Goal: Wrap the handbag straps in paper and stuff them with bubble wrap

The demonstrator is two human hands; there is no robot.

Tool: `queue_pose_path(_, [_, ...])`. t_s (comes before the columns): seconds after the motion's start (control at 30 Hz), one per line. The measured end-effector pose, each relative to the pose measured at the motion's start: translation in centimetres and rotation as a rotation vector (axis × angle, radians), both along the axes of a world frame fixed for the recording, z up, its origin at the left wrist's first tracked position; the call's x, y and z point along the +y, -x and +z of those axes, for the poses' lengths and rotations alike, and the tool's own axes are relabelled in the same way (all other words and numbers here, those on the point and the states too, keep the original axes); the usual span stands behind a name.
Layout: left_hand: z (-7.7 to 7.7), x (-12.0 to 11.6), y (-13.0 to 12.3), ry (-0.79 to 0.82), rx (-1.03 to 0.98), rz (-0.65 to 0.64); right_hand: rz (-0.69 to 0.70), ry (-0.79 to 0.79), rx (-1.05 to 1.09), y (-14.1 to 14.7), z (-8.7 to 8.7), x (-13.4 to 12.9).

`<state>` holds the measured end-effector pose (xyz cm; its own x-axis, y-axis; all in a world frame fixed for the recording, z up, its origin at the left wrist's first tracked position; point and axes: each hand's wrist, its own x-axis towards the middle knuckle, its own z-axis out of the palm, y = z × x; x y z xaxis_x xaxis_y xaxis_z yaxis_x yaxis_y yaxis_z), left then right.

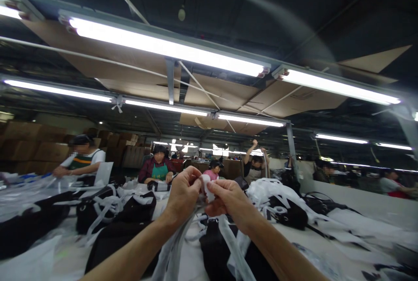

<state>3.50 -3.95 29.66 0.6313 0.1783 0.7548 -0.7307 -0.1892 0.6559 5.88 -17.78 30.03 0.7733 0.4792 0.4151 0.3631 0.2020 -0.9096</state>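
Near the centre of the head view, a small piece of white material (pixel 207 187) is pinched between both hands. My left hand (pixel 187 191) is closed on its left side, with thumb and forefinger together. My right hand (pixel 227 198) grips it from the right, its fingers curled. Pale translucent strips (pixel 178 246) hang down below the hands, and another whitish strip (pixel 233 246) runs down to the right. Under them lies a black fabric item (pixel 215 246). Another black item (pixel 114 246) lies below my left forearm.
A heap of white strips (pixel 277 191) and black bags (pixel 290 213) lies to the right on the table (pixel 313 239). More black bags (pixel 137 207) and clear plastic lie left. Several people sit across the table, one with raised arms (pixel 254 152). Cardboard boxes (pixel 24 152) are stacked behind.
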Motion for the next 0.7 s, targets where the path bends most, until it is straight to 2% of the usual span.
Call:
queue_pose_path(0.27, [-0.7,0.9,0.2,-0.073,-0.028,0.046,0.079,0.051,0.018,-0.8,-0.2,0.9])
queue_pose_path(0.7, [-1.9,2.5,0.7,-0.327,-0.194,0.318,0.103,-0.013,0.097,-0.2,-0.1,2.5])
